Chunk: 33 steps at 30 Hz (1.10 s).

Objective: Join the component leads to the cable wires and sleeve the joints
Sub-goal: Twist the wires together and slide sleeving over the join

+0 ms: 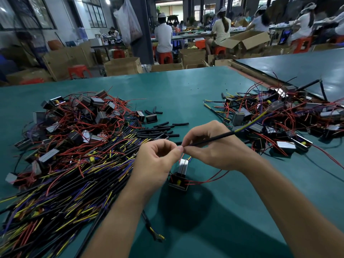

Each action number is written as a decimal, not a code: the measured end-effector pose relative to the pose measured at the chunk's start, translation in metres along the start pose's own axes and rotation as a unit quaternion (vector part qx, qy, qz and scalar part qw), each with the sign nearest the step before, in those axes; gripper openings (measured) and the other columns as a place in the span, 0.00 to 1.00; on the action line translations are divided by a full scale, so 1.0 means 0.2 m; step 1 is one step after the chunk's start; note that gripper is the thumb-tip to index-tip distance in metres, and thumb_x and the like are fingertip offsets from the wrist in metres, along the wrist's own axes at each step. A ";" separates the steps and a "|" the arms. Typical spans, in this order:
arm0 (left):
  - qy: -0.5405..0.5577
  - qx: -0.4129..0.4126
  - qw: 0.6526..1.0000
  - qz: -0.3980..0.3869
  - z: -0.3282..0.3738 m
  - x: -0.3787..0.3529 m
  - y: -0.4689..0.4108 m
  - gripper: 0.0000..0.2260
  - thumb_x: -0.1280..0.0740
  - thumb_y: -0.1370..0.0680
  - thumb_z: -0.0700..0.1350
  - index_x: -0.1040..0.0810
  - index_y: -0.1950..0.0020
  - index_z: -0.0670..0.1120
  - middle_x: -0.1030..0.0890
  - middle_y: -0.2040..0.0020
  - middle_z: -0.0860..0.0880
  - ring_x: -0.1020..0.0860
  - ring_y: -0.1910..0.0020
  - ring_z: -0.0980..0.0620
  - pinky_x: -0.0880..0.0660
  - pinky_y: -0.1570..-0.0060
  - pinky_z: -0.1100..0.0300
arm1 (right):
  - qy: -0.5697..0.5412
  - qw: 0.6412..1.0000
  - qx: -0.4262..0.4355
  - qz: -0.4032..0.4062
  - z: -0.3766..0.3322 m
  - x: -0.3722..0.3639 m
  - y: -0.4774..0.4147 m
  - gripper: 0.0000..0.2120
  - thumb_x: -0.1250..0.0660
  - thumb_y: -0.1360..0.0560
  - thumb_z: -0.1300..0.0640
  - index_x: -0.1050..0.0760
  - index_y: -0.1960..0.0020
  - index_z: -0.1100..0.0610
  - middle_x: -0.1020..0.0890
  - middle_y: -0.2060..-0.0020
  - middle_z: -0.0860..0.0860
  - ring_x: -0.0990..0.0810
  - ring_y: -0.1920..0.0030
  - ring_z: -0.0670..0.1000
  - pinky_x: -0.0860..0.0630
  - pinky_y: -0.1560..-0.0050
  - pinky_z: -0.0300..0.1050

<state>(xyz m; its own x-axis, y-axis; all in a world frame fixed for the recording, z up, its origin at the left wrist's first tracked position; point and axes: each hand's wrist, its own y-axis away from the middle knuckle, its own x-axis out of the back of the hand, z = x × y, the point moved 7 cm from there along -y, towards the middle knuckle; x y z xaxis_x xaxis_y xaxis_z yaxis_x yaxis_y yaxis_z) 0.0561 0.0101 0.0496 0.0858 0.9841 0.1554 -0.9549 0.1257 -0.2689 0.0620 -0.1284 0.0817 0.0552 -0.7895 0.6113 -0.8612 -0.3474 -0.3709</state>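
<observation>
- The left hand [158, 159] sits just to 6 o'clock of the picture's middle. Its fingers are curled, and its thumb and forefinger are pinched on the near end of the black cable [214, 138].
- The right hand [210, 149] is at 3 o'clock of the left, with fingertips almost touching it. It nips the same cable end between thumb and forefinger, and its other fingers are bent.
- From that pinch the black cable runs off toward 2 o'clock, where yellow and dark inner wires show.
- What lies between the two sets of fingertips is too small to make out.
- The component [179, 175], a small black and silver block with a yellow spot, is directly at 6 o'clock of the fingertips. Whether it hangs or rests on the worktop [186, 86] I cannot tell.
- Its red leads [208, 180] loop out toward 3 o'clock under the right wrist.
- Short black sleeve pieces [162, 129] lie scattered at 12 o'clock of the left hand.
- A heap of cables [74, 183] with yellow and blue ends spreads at 8 to 9 o'clock.
- A heap of components [80, 116] with red leads lies at 10 o'clock.
- Another tangle of parts and wires [279, 116] lies at 2 o'clock.
- Seated people [163, 36], cardboard boxes [122, 66] and red stools [165, 56] fill the room at 12 o'clock.
</observation>
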 end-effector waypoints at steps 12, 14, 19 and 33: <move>-0.296 -0.220 0.925 0.089 0.14 0.01 0.06 0.07 0.30 0.27 0.45 0.24 0.63 0.45 0.24 0.65 0.53 0.26 0.65 0.51 0.28 0.64 0.50 | -0.068 0.995 -0.076 -0.001 0.04 -0.03 0.00 0.08 0.32 0.27 0.64 0.20 0.65 0.60 0.27 0.78 0.46 0.33 0.75 0.43 0.36 0.73 0.37; -0.308 -0.227 0.919 0.096 0.15 0.01 0.07 0.06 0.31 0.26 0.45 0.24 0.62 0.46 0.24 0.65 0.53 0.26 0.66 0.51 0.27 0.65 0.50 | -0.100 0.991 -0.086 0.002 0.04 -0.02 0.00 0.09 0.33 0.26 0.66 0.21 0.65 0.63 0.28 0.78 0.45 0.33 0.76 0.42 0.37 0.74 0.35; -0.270 -0.205 0.936 0.099 0.14 0.04 0.06 0.06 0.30 0.27 0.47 0.22 0.63 0.48 0.23 0.68 0.55 0.24 0.69 0.54 0.27 0.66 0.53 | -0.097 0.992 -0.083 0.005 0.04 -0.03 0.00 0.09 0.32 0.27 0.65 0.20 0.65 0.60 0.23 0.75 0.47 0.29 0.72 0.45 0.32 0.70 0.40; -0.314 -0.270 0.898 0.148 0.19 0.04 0.10 0.09 0.26 0.29 0.38 0.23 0.67 0.44 0.23 0.69 0.52 0.26 0.71 0.51 0.29 0.70 0.53 | -0.115 0.984 -0.139 -0.002 0.04 -0.06 0.00 0.10 0.31 0.27 0.63 0.20 0.67 0.59 0.25 0.77 0.48 0.29 0.72 0.48 0.32 0.67 0.42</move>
<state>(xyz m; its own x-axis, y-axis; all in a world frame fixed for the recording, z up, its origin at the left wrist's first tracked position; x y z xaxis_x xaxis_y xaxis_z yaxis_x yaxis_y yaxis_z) 0.0265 0.0152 0.0813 -0.4882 0.7413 0.4607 -0.6175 0.0796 -0.7825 0.0650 -0.1223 0.0684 0.1439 -0.8931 0.4263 -0.9640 -0.2238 -0.1435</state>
